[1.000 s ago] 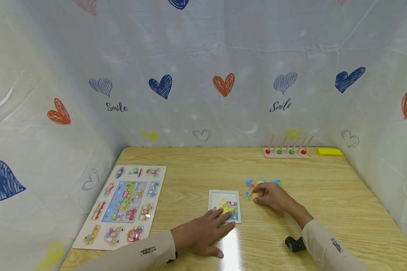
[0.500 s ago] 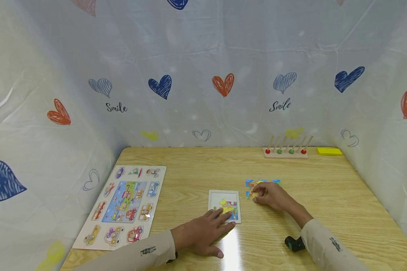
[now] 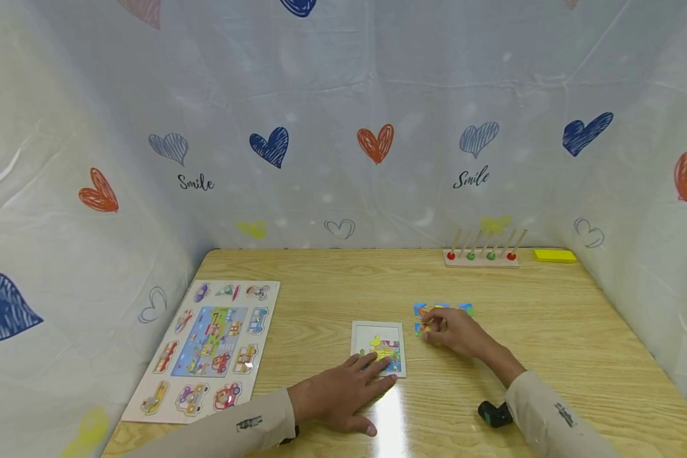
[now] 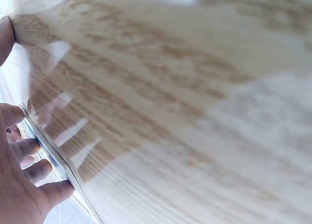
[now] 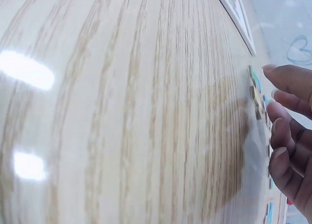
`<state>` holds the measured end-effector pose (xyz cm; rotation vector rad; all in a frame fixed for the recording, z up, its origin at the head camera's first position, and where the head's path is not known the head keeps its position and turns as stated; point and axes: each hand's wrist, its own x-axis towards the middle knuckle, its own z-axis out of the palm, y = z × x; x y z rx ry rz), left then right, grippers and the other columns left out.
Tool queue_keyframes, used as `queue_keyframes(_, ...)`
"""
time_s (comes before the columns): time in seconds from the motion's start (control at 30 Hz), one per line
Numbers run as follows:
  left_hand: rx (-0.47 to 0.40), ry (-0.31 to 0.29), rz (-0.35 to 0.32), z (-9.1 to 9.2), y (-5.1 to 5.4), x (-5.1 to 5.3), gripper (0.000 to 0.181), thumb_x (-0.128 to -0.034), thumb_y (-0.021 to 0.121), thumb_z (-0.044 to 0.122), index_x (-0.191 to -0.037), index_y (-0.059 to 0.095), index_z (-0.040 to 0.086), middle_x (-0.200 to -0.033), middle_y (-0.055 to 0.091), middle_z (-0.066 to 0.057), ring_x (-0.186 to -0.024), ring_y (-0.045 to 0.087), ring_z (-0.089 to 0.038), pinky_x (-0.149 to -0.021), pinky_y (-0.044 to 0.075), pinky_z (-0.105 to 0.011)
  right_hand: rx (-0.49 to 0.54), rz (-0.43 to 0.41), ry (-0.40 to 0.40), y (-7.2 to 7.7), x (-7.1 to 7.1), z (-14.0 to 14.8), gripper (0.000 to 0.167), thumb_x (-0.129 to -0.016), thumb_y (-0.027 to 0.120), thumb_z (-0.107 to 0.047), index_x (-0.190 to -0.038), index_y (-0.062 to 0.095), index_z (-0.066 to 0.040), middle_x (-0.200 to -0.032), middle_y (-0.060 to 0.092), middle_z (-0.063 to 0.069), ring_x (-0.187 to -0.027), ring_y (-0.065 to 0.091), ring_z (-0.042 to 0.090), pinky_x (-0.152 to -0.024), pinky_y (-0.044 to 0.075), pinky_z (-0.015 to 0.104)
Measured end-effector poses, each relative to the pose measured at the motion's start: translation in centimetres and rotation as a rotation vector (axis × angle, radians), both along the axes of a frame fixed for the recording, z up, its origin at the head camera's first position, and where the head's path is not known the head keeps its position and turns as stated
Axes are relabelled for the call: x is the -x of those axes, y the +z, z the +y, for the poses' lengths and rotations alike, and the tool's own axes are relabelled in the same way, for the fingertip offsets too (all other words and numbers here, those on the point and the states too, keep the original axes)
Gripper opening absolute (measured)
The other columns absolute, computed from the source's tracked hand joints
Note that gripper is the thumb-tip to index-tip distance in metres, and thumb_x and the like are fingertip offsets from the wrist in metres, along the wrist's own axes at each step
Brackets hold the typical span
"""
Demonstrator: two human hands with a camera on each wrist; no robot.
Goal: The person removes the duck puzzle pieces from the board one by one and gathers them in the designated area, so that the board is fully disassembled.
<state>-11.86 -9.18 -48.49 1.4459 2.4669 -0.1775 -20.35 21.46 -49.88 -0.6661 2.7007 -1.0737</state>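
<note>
Your left hand (image 3: 345, 394) spreads its fingers across the near edge of the puzzle tray (image 3: 365, 332), probably to steady it. Your right hand (image 3: 459, 332) bends its fingers at the loose pieces (image 3: 420, 310) beside the tray; whether they pinch one, I cannot tell.

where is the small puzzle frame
In the head view, the small puzzle frame sits partly under the left hand, left of the loose puzzle pieces.
</note>
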Motion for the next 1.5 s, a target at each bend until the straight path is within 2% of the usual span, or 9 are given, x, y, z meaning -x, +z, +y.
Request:
queue_keyframes(0.43, -0.017, -0.028, 0.043, -0.2, -0.4, 0.1, 0.084, -0.0967, 0.029, 0.073, -0.163, 0.016, 0.023, -0.169, 0.013, -0.011, -0.153, 0.022, -0.033, -0.118, 0.034, -0.048, -0.043, -0.014, 0.051, 0.5, -0.1, -1.6, 0.026, -0.092, 0.074, -0.022, -0.112, 0.07, -0.007, -0.085, 0.064, -0.009, -0.071, 0.052, 0.005, -0.066, 0.045, 0.022)
queue_keyframes(0.77, 0.003, -0.094, 0.106, 0.0, -0.2, 0.0, 0.08, -0.099, 0.027, 0.07, -0.163, 0.016, 0.023, -0.168, 0.015, -0.013, -0.152, 0.026, -0.034, -0.115, 0.039, -0.048, -0.046, -0.01, 0.072, 0.9, -0.3, -2.5, 0.027, -0.092, 0.075, -0.022, -0.113, 0.07, -0.006, -0.085, 0.062, -0.008, -0.072, 0.052, 0.007, -0.068, 0.045, 0.023)
queue_keyframes(0.97, -0.003, -0.1, 0.072, 0.2, -0.1, -0.4, 0.081, -0.098, 0.029, 0.071, -0.162, 0.019, 0.024, -0.168, 0.018, -0.012, -0.151, 0.028, -0.034, -0.115, 0.039, -0.048, -0.038, -0.018, 0.092, 0.9, -0.3, -3.6, 0.025, -0.091, 0.075, -0.021, -0.112, 0.07, -0.008, -0.086, 0.063, -0.008, -0.074, 0.055, 0.007, -0.067, 0.047, 0.023)
queue_keyframes(1.07, 0.015, -0.091, 0.057, 0.2, -0.2, -0.6, 0.08, -0.0981, 0.026, 0.072, -0.162, 0.018, 0.025, -0.169, 0.015, -0.011, -0.153, 0.025, -0.033, -0.116, 0.037, -0.047, -0.055, -0.01, 0.102, 0.9, -0.3, -4.2, 0.025, -0.091, 0.075, -0.025, -0.111, 0.07, -0.01, -0.086, 0.063, -0.009, -0.076, 0.055, 0.006, -0.068, 0.047, 0.024)
queue_keyframes(1.3, 0.012, -0.086, 0.052, 0.2, -0.1, -0.7, 0.08, -0.0978, 0.026, 0.072, -0.162, 0.018, 0.026, -0.169, 0.014, -0.01, -0.153, 0.024, -0.033, -0.117, 0.036, -0.047, -0.017, -0.038, 0.189, 0.9, 0.0, -5.9, 0.028, -0.092, 0.075, -0.027, -0.113, 0.071, -0.009, -0.084, 0.063, -0.008, -0.067, 0.051, 0.007, -0.064, 0.045, 0.023)
queue_keyframes(1.5, 0.024, -0.092, 0.048, 0.3, 0.2, -0.7, 0.08, -0.0983, 0.026, 0.071, -0.162, 0.018, 0.024, -0.169, 0.015, -0.011, -0.153, 0.025, -0.034, -0.116, 0.037, -0.047, -0.02, -0.086, 0.255, 0.6, 0.3, -6.9, 0.023, -0.095, 0.071, -0.021, -0.116, 0.072, -0.012, -0.094, 0.065, -0.006, -0.081, 0.056, 0.007, -0.073, 0.048, 0.025)
